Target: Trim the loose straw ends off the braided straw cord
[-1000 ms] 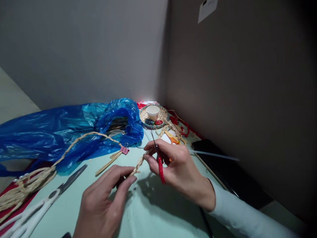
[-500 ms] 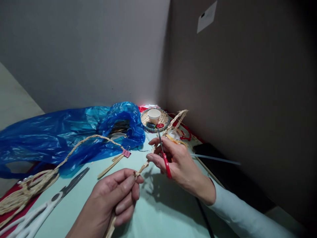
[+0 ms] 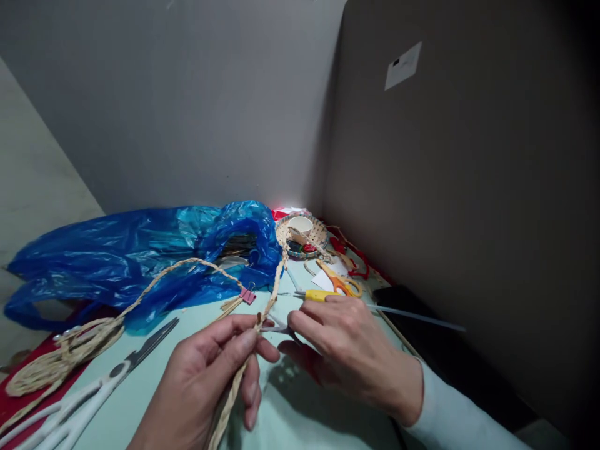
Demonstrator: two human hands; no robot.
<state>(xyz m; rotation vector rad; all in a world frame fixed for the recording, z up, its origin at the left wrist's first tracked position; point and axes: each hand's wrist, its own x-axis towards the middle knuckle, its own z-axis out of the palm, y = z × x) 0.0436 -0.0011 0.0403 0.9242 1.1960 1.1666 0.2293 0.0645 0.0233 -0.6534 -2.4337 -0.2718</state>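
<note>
My left hand is closed, thumb and forefinger pinching a braided straw cord. The cord runs from beneath the hand up toward the woven basket. In my right hand are small scissors, whose handle is mostly hidden by the fingers. Their blades point left and reach the cord beside my left fingertips, where a short strand end sticks up. Whether the blades are closed on the strand, I cannot tell.
Large white-handled scissors lie at left, near a coil of braided cord with a pink binder clip. Behind are a blue plastic bag and a woven basket holding a white cup. Orange scissors and a yellow-handled tool lie beyond my right hand.
My right hand has turned, bringing the scissors' blades from pointing up to pointing left at the cord. The cord now stretches straight up beyond my left hand. The view has shifted slightly.
</note>
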